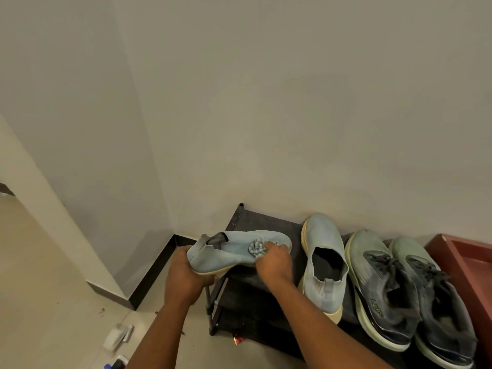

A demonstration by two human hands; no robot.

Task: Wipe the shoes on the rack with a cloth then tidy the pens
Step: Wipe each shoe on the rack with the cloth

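Far left, on floor (48, 302): small white items (117, 336) near bottom edge; identity unclear. Pens not identifiable.

Left hand (183, 275): cupped under heel end of pale blue shoe (237, 249), fingers curled round sole from below. Shoe held off rack, at rack's left end, lying on its side. Long axis runs left to right: heel at left hand, toe pointing right.

Right hand (271, 262): on shoe's upper, toward toe, fingers bunched and pinching grey cloth (257, 247) against fabric. Cloth sits just left of fingertips, in contact with shoe. Right hand nearer toe; left nearer heel. Judged step: wiping upper. Next stroke likely along long axis, toward heel or toe, with left hand bracing.

Rack (255, 219): dark, top shelf against wall (292, 102), lower shelves visible beneath. On top shelf, right of hands: matching pale blue shoe (323, 262), toe toward wall; then dark laced pair (404, 288), side by side and touching.

Far right: red-brown furniture edge (468, 262) just beside rack.

Room: plain pale walls meeting in corner at left, dark skirting (157, 270), light floor.
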